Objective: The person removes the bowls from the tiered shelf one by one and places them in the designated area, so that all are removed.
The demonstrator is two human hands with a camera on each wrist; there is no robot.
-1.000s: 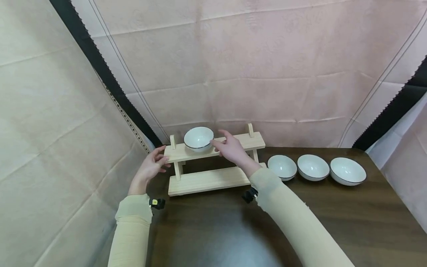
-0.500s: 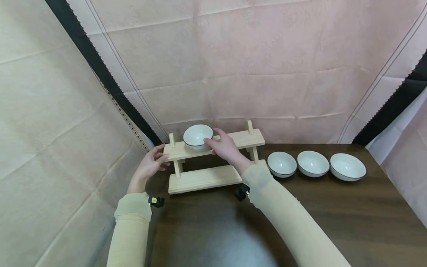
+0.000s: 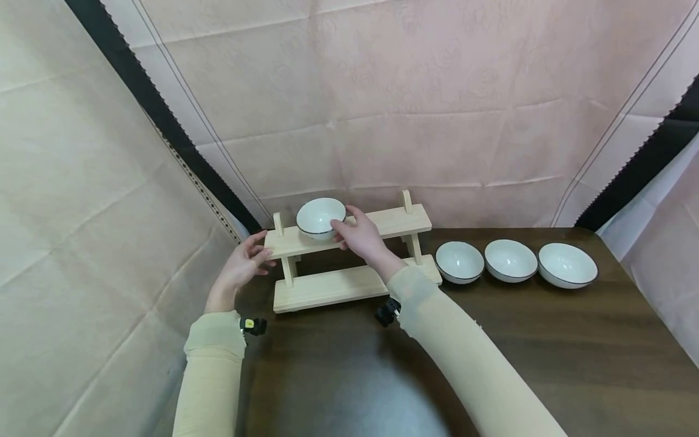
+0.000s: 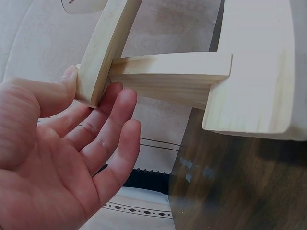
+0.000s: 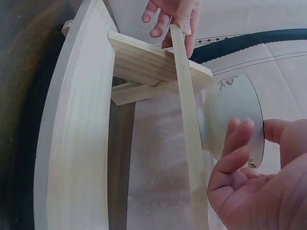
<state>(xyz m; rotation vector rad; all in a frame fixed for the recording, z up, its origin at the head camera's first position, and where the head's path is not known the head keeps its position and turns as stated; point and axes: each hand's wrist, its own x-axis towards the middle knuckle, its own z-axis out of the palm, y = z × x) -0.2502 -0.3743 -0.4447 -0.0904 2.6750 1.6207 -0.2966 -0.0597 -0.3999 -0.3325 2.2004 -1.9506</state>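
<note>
A two-tier rack of pale wood [image 3: 355, 285] stands on the dark table, one plank above the other. On the left part of its upper plank [image 3: 393, 222] sits a white bowl [image 3: 321, 213] with a dark rim line. My right hand [image 3: 364, 240] holds this bowl by its right side; in the right wrist view the thumb [image 5: 276, 130] is at the rim and the curled fingers [image 5: 235, 148] lie along the outer wall. My left hand [image 4: 62, 139] pinches the upper plank's left end, thumb on top and fingertips underneath.
Three more white bowls stand in a row right of the rack: a near one [image 3: 460, 262], a middle one [image 3: 510, 261] and a far-right one [image 3: 568, 265]. Pale cloth [image 3: 409, 109] hangs behind and at the left. The brown table [image 3: 338, 364] extends in front.
My right hand has moved left onto the bowl, and its extended index finger has come in against it. The left hand keeps its place at the plank's end. The head view has shifted slightly.
</note>
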